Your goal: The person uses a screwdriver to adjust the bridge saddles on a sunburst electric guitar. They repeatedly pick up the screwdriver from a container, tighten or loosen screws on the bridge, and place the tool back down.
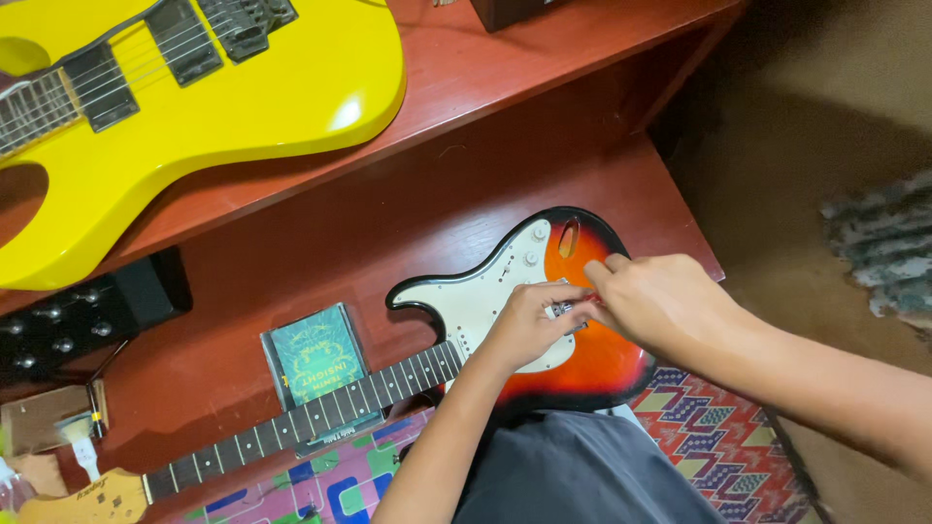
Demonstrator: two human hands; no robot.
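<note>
**Both hands pinched at the sunburst guitar's bridge**

Pinched together, the fingers of the left hand [529, 325] and right hand [655, 301] meet over the bridge [566, 310] of the sunburst guitar [582, 364]; each seems to nip something small and metal there, though exactly what sits between the fingertips is too hidden to tell

That guitar lies across the person's lap, body on the low red shelf [291, 291], neck [311, 417] running off toward the lower left to a pale headstock [92, 497]

For work this fine, a good way is probably to keep the left hand braced on the white pickguard [476, 291] and let the right make only small turns or pulls, so nothing slips and marks the finish

Under the neck rests a green case [313, 357], and below it a patterned mat [330, 480]. A black headstock [87, 315] sits further left. On the upper shelf lies a yellow guitar [243, 107], well apart. Nothing crowds the hands, though the right forearm crosses the guitar's lower edge
</note>
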